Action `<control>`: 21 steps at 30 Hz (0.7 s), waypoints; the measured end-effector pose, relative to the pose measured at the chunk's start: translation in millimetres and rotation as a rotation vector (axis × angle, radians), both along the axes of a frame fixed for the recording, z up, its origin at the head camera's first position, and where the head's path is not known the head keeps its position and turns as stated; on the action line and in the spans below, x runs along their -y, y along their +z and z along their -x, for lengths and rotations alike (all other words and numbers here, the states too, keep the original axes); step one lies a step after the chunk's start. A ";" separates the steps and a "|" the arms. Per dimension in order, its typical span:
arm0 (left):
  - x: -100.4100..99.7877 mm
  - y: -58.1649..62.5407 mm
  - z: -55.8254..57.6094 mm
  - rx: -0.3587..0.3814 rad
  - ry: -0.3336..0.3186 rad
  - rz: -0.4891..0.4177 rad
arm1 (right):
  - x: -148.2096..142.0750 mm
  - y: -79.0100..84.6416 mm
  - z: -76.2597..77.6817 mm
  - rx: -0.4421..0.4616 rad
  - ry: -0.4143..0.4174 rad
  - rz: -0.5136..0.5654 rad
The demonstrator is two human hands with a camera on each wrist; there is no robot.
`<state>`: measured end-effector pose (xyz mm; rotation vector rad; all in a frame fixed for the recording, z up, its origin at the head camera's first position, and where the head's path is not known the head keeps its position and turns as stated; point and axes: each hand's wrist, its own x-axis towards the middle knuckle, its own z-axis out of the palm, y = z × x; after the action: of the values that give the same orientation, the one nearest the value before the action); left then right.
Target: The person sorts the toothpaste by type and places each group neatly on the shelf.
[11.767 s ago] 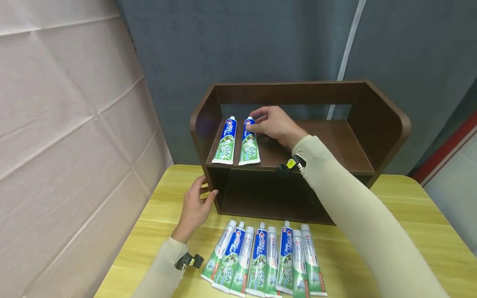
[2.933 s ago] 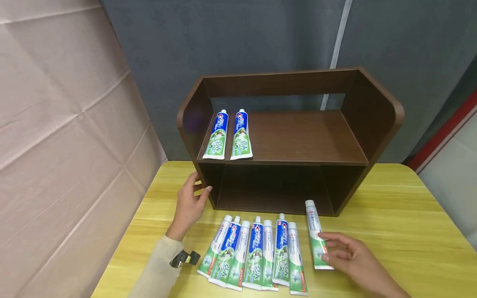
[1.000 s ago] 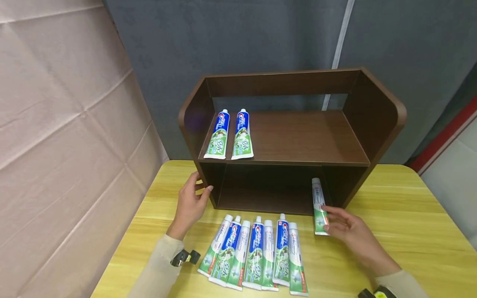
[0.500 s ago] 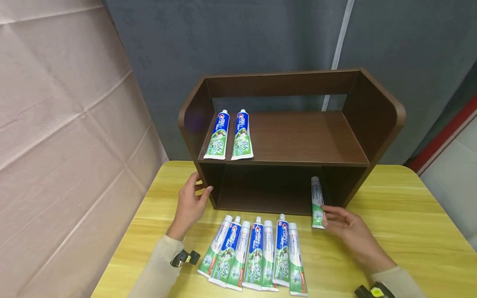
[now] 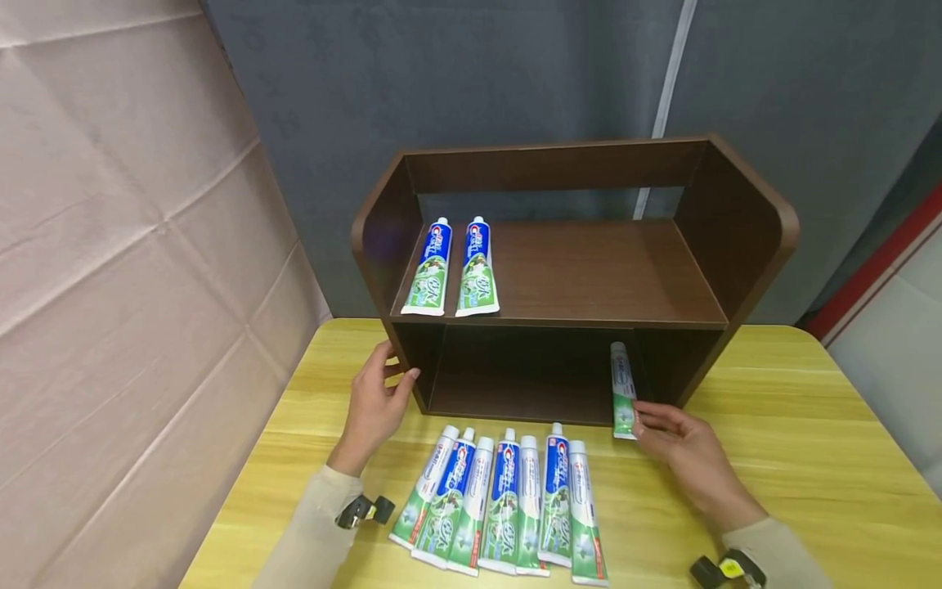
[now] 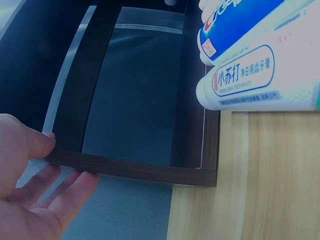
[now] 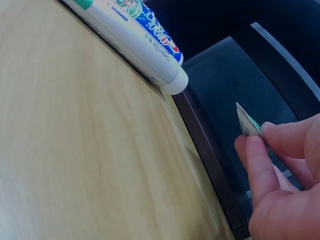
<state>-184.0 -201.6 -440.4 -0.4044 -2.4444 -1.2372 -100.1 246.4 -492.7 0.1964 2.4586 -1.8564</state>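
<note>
My right hand (image 5: 695,462) pinches the flat tail end of a white and green toothpaste tube (image 5: 622,388). The tube points cap first into the lower compartment of a dark brown shelf (image 5: 611,270), near its right wall. In the right wrist view, thumb and fingers hold the tube's tail (image 7: 248,125), and the rest of it is mostly hidden. My left hand (image 5: 378,402) grips the shelf's left side panel; in the left wrist view the thumb (image 6: 42,142) lies on one side and fingertips on the other. Two blue and green toothpaste tubes (image 5: 429,270) lie on the upper level at left.
On the wooden table (image 5: 795,409), several toothpaste tubes (image 5: 504,503), blue-green and white-green, lie in a fanned row before the shelf. A pale cloth wall (image 5: 132,286) stands at left, and a dark grey curtain (image 5: 515,74) hangs behind.
The right hand has left the upper level, taken the rightmost white-green tube from the row and slid it forward into the lower compartment. The left hand stays at the side panel.
</note>
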 end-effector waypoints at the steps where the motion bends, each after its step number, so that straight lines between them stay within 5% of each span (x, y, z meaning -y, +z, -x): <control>1: 0.2 -0.4 0.4 0.000 0.001 0.001 | 0.9 -0.7 0.6 -0.007 -0.006 -0.002; 21: 0.9 0.2 0.1 -0.003 -0.005 0.011 | 13.3 -15.2 8.2 -0.048 -0.093 0.011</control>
<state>-184.1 -202.6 -440.2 -0.4156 -2.4499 -1.2251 -108.4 233.2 -507.9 0.2735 2.5117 -1.9322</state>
